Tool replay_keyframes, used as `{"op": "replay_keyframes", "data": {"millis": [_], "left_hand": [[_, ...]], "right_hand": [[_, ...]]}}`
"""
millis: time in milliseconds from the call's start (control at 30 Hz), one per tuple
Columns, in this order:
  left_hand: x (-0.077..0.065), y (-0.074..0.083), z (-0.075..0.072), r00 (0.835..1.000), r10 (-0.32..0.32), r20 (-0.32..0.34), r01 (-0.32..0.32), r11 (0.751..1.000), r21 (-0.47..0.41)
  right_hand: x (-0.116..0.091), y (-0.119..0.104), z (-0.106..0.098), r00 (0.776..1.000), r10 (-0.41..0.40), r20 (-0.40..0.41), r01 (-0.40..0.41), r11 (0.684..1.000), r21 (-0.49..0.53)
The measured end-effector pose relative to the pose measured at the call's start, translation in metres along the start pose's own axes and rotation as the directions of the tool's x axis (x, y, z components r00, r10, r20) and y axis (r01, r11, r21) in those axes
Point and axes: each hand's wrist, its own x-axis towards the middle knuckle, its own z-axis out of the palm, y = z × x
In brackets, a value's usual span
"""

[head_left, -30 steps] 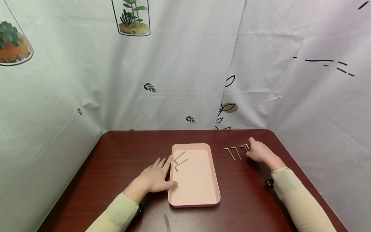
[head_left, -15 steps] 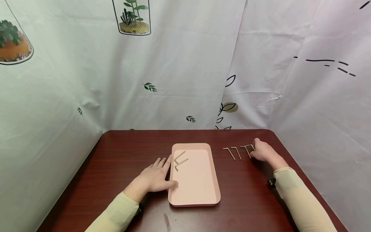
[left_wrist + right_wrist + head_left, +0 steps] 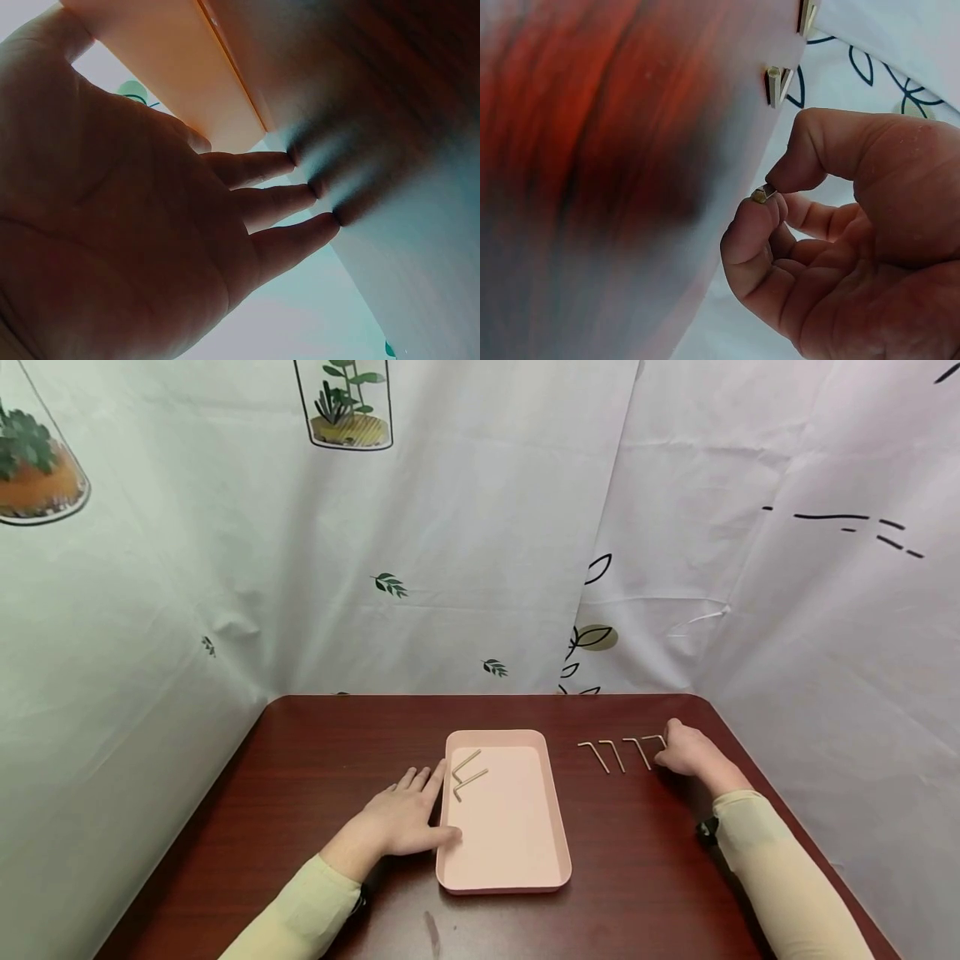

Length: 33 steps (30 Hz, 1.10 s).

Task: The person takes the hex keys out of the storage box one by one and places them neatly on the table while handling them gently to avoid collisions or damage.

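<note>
My right hand [image 3: 688,752] pinches an Allen key [image 3: 760,195] between thumb and forefinger at the right of the table; its short arm [image 3: 652,737] points left past the fingertips. Left of it, three more Allen keys lie side by side on the wood, the nearest one [image 3: 637,753] close to the held key. My left hand [image 3: 397,818] rests with spread fingers along the left side of a pink tray [image 3: 510,852], thumb over its rim. In the left wrist view the palm [image 3: 127,217] faces the tray's side wall. Two Allen keys [image 3: 470,784] lie inside the tray, upper left.
The dark red-brown table [image 3: 337,743] carries everything. White printed curtains [image 3: 465,527] hang behind it and at both sides, close to the table edges. Dark wristbands [image 3: 707,831] sit at the sleeve cuffs.
My right hand has moved a little to the right with the pinched Allen key, opening a gap from the neighbouring key. The left hand and tray have stayed in place.
</note>
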Motion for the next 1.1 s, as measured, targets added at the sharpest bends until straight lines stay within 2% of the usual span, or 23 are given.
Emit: {"op": "replay_keyframes", "data": {"millis": [133, 233, 267, 467, 500, 600, 900, 1100], "left_hand": [[0.000, 0.000, -0.001, 1.000, -0.005, 0.002, 0.005, 1.000, -0.006], [0.000, 0.000, -0.001, 1.000, -0.008, 0.003, 0.008, 1.000, -0.004], [0.000, 0.000, -0.001, 1.000, -0.008, 0.003, 0.008, 1.000, -0.004], [0.000, 0.000, -0.001, 1.000, -0.005, 0.002, 0.005, 1.000, -0.003], [0.000, 0.000, -0.001, 1.000, -0.004, 0.001, 0.004, 1.000, -0.003], [0.000, 0.000, -0.001, 1.000, -0.001, -0.001, 0.001, 1.000, -0.004], [-0.001, 0.001, -0.001, 1.000, -0.003, 0.001, 0.003, 1.000, -0.003], [-0.001, 0.001, -0.002, 1.000, -0.004, 0.000, 0.004, 1.000, -0.003]], "right_hand": [[0.039, 0.051, 0.027, 1.000, -0.008, -0.014, 0.008, 1.000, -0.021], [0.057, 0.072, 0.038, 1.000, -0.021, -0.007, 0.021, 1.000, -0.014], [0.050, 0.063, 0.031, 1.000, -0.019, 0.002, 0.019, 1.000, -0.014], [0.049, 0.060, 0.028, 1.000, -0.011, 0.014, 0.012, 0.999, -0.029], [0.059, 0.073, 0.035, 1.000, -0.018, 0.009, 0.019, 0.999, -0.035], [0.062, 0.075, 0.036, 1.000, -0.020, 0.018, 0.021, 0.999, -0.039], [0.031, 0.035, 0.014, 0.997, 0.021, 0.077, -0.019, 0.999, -0.029], [0.038, 0.037, 0.018, 0.996, 0.042, 0.078, -0.040, 0.999, -0.033]]}}
